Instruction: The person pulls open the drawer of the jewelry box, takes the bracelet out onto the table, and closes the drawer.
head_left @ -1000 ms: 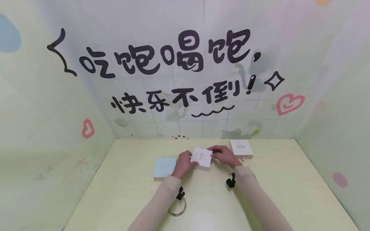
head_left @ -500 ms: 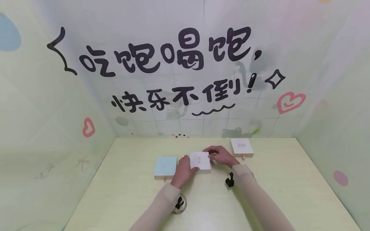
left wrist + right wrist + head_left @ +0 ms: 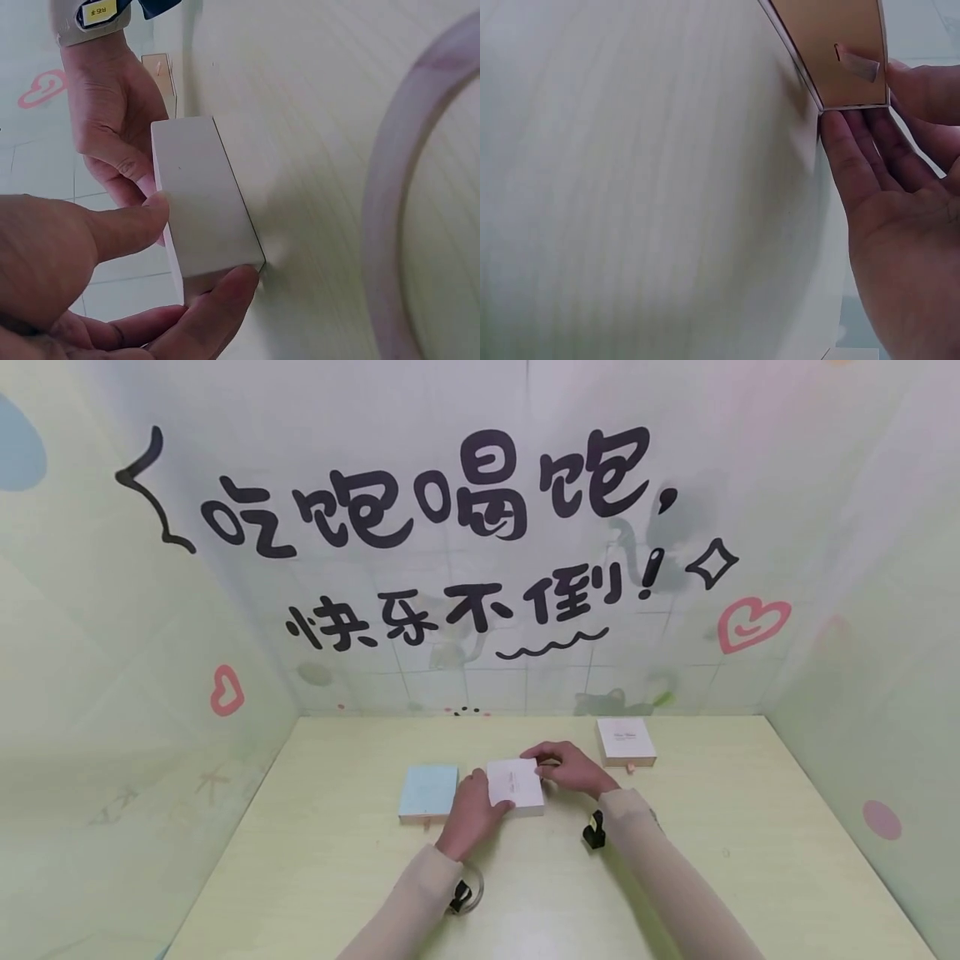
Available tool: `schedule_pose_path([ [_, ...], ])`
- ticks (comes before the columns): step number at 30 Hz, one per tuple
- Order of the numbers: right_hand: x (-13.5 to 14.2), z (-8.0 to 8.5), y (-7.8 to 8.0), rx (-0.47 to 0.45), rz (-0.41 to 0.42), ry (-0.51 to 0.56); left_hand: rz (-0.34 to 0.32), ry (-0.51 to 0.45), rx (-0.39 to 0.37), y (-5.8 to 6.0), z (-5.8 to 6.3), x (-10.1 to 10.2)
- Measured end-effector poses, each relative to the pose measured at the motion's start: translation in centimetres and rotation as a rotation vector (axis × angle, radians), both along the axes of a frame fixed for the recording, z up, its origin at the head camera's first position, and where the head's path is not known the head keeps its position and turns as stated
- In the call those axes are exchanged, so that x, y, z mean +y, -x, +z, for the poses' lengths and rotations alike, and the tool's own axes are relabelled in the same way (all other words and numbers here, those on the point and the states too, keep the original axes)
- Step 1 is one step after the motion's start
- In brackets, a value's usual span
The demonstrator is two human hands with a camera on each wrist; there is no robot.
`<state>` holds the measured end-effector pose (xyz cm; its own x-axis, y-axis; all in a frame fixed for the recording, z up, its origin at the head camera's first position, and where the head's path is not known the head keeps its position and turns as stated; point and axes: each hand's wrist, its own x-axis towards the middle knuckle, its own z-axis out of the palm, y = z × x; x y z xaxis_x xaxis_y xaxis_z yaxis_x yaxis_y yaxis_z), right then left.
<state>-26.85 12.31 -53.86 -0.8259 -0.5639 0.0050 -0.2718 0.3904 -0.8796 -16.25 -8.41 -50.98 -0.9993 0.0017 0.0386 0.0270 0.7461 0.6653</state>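
A small white square box [image 3: 516,783] with faint print on its lid sits between my hands near the back middle of the table. My left hand [image 3: 471,817] grips its left side. In the left wrist view, the thumb [image 3: 131,229] is on the top edge and a fingertip [image 3: 238,285] is at the lower corner. My right hand [image 3: 573,770] holds the far right corner between thumb and fingers. The right wrist view shows the box's tan drawer front [image 3: 829,56] with a ribbon tab [image 3: 859,64], and fingers [image 3: 847,154] against its end.
A light blue box [image 3: 429,792] lies just left of my left hand. Another white box [image 3: 626,740], with a tab in front, stands at the back right. A greyish ring [image 3: 476,893] lies by my left forearm. Printed walls [image 3: 480,685] enclose the table [image 3: 322,860].
Both hands have brought the white box slightly left and nearer me. It was tilted and turned before; now it sits flatter and straighter. The right fingers have shifted toward its far corner.
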Motion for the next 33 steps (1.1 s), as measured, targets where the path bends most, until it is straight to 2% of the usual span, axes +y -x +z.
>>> schedule_pose_path([
  [5,0.4,0.2,-0.1,-0.016,-0.022,-0.017,-0.005,0.069,0.018,0.0,0.2,0.3],
  [10,0.9,0.8,-0.3,-0.02,-0.113,-0.038,-0.029,0.183,0.091,0.3,1.2,0.6],
  [14,1.3,1.5,-0.6,-0.047,-0.187,-0.058,-0.128,0.209,0.097,1.2,2.0,0.7],
  [20,1.6,1.6,-1.1,-0.228,-0.231,-0.004,-0.322,0.278,0.051,3.2,2.3,0.4],
  [24,1.5,1.3,-1.7,-0.315,-0.248,0.029,-0.407,0.33,0.029,4.3,2.0,0.4],
  [28,1.2,0.9,-2.5,-0.315,-0.231,0.026,-0.464,0.395,0.023,5.2,1.5,0.3],
  [33,0.7,0.7,-3.1,-0.28,-0.213,0.001,-0.505,0.423,-0.026,6.1,1.0,0.1],
])
